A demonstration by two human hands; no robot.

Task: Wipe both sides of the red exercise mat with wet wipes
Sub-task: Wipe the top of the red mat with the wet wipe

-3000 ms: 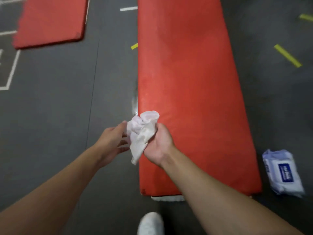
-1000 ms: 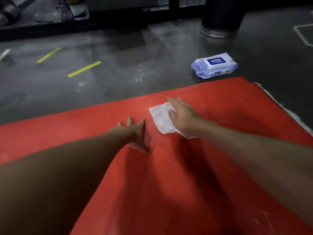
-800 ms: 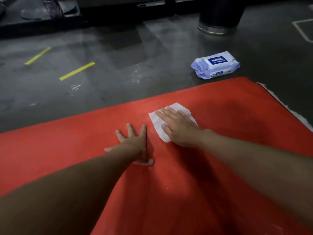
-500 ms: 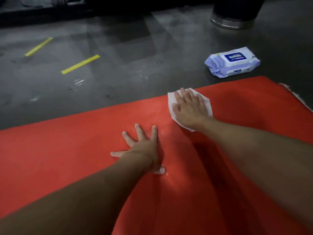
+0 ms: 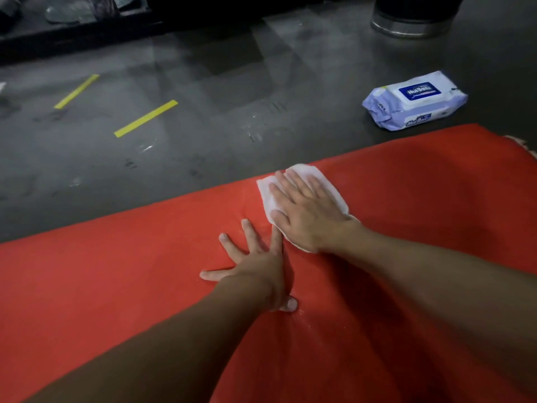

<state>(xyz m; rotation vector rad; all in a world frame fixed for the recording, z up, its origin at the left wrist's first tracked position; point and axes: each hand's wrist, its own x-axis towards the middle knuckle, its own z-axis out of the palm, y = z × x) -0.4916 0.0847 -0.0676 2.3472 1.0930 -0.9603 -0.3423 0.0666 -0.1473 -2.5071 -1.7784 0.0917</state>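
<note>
A: What is the right hand (image 5: 308,212) doing?

B: It lies flat, palm down, fingers straight and close together, on a white wipe (image 5: 308,173). It presses the wipe onto the mat (image 5: 116,286); the fingers curl round nothing.

A: And the wipe?

B: It is spread out under the palm. Its edges show past the fingertips and along both sides of the hand. It sits close to the mat's far edge.

A: The left hand (image 5: 257,267)?

B: Also flat on the mat, fingers straight and spread wide, thumb tip showing on the near side. It holds nothing. Its index finger points up just beside the right hand's thumb, near the wipe's lower edge. Whether they touch I cannot tell.

A: Where is the mat?

B: On the dark floor (image 5: 203,117), filling the near part of the view. It is red. Its far edge runs from the lower left up to the right, where a corner shows at the right border.

A: Anything beyond it?

B: A pack (image 5: 412,101) of wet wipes, pale blue and white with a blue label, lies on the floor near that far right corner, apart from the mat. Two yellow tape strips (image 5: 145,118) are stuck on the floor at the far left. A dark round base (image 5: 412,23) with a metal rim stands at the top right.
</note>
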